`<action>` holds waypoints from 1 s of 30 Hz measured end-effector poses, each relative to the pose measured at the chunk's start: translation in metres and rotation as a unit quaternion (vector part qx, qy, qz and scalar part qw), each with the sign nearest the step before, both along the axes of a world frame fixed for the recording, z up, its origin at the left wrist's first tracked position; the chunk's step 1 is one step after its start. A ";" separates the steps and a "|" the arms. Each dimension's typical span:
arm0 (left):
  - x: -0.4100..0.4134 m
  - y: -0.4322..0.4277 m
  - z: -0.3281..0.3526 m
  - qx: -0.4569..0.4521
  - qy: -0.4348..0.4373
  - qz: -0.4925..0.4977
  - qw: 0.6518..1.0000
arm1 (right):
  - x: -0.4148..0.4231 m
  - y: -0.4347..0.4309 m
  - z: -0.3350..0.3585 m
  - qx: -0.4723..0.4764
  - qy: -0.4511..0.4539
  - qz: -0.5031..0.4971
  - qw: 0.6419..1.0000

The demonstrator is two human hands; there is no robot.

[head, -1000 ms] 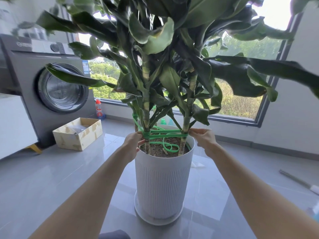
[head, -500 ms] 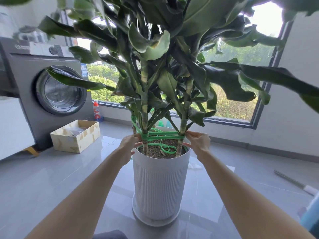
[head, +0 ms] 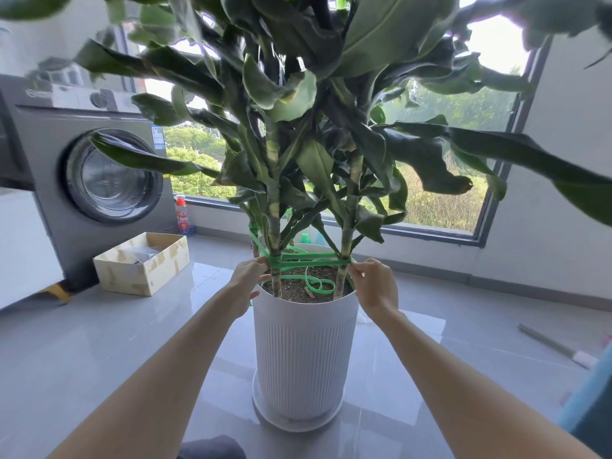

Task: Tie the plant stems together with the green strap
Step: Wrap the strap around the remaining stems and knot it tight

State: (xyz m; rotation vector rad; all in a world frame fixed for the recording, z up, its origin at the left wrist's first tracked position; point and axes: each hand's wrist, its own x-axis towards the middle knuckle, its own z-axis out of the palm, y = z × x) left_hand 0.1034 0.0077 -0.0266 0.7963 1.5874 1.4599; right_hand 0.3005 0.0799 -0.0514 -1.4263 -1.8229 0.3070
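Status: green strap [head: 311,260] runs in several bands betw. the plant's L stem [head: 274,233] and R stem [head: 348,233], just above the rim of the white pot [head: 304,352]. Wrapped thick round L stem; one turn climbs up-left behind it. Slack tail lies looped on the soil [head: 294,289]. No knot visible, so judged approx. mid-way: wraps on, cinching + tie-off left.

L hand [head: 246,281]: arm reached fwd, thumb/index at the wrap on L stem, appear to pinch strap; lower fingers loose, spread by pot rim.

R hand [head: 374,286]: fingers curled, pinching strap at R stem, wrist above rim.
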 end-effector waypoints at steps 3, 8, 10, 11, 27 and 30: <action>0.000 -0.001 0.000 -0.001 0.000 -0.001 1.000 | -0.004 -0.007 0.002 0.030 -0.034 -0.028 0.999; -0.004 -0.004 0.000 -0.005 0.004 0.001 1.000 | -0.008 -0.019 0.003 0.069 -0.076 -0.049 0.993; -0.005 -0.005 0.000 -0.006 0.008 0.003 1.000 | -0.007 -0.020 0.003 0.072 -0.081 -0.040 0.993; -0.006 -0.005 0.000 -0.007 0.010 0.002 1.000 | -0.007 -0.020 0.004 0.069 -0.079 -0.034 0.994; -0.002 -0.004 -0.008 -0.007 0.126 0.116 0.985 | 0.012 -0.017 0.013 0.008 -0.125 0.080 0.989; 0.011 -0.002 -0.010 -0.032 0.214 0.023 0.976 | 0.012 -0.015 0.011 0.019 -0.110 0.075 0.991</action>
